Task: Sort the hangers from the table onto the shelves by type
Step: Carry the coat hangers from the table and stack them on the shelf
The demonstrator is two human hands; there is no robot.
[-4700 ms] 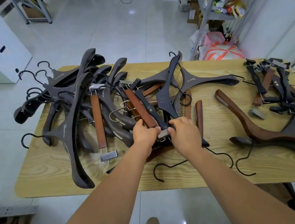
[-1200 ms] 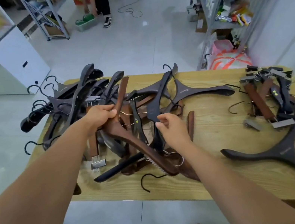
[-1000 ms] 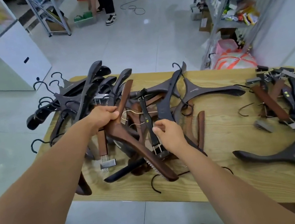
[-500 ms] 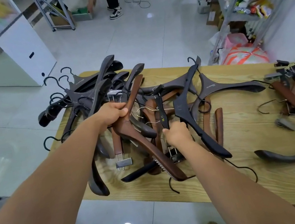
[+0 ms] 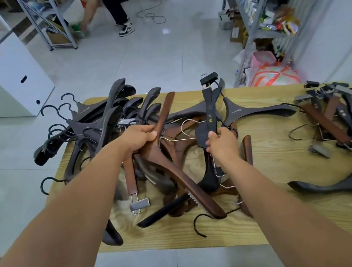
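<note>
Left hand (image 5: 141, 137) was wrapped round the brown coat hanger (image 5: 178, 180) near its bend. Right hand (image 5: 221, 144) gripped the black clip hanger (image 5: 209, 109) low on its bar. Both were over mid-table (image 5: 279, 150), between the dark heap (image 5: 102, 120) at the far-left corner and the clip pile (image 5: 331, 115) by the right edge. My read: stiff, light wood, but hooks and clips snag, so hold the bend or bar and lift straight. Half a second earlier the clip hanger lay low in the tangle; it had since risen, top clip above the far edge. The brown one's grip was unchanged.
</note>
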